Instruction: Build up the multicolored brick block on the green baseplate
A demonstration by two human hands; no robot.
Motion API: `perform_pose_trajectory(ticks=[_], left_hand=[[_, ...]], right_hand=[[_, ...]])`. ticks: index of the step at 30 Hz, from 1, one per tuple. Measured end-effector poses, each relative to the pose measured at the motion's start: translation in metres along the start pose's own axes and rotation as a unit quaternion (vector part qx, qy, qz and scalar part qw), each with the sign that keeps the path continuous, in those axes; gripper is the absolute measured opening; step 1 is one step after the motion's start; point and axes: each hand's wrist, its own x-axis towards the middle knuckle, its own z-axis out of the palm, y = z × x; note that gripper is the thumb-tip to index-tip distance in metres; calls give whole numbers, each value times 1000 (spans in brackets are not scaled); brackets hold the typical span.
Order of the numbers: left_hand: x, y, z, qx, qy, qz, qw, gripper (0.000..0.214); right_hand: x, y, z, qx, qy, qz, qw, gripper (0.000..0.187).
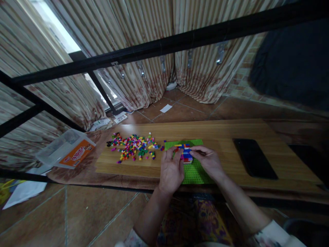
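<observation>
On the green baseplate (196, 175), toward its far half: a small build of coloured bricks (187, 156). Looks light and stiff, probably slick-faced, with studs for some grip; best taken low by opposite sides and pressed straight down, prying sideways best avoided for risk of splitting the layers. Against its left side, the left hand (171, 169) with fingers curled inward; cannot tell whether clamped on a brick or merely resting. Against its right, the right hand (207, 160) with thumb and forefinger close together; cannot tell whether pinching anything. Hard to make out: the build's left part behind fingers, and single studs, too blurred to count. Farther left on the wooden board (218, 133), loose bricks (132, 145), partly merged into specks; beyond, a clear plastic box (51, 150) with illegible lettering. Rightward, a dark slab (254, 158), possibly a phone or tablet.
</observation>
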Motion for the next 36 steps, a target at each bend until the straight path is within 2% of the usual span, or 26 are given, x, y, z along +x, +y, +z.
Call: perform_pose_trajectory(ticks=[14, 26, 32, 36], left_hand=[[3, 5, 1, 101, -39, 55, 993, 43], [5, 10, 7, 223, -67, 77, 969, 44], [7, 18, 12, 257, -77, 90, 959, 41], [5, 18, 10, 223, -71, 87, 968, 40]], right_hand=[[-4, -9, 10, 78, 40, 79, 993, 26], [-4, -12, 16, 129, 57, 154, 978, 24], [-2, -13, 20, 132, 63, 160, 976, 23], [-6, -12, 19, 115, 66, 141, 981, 27]])
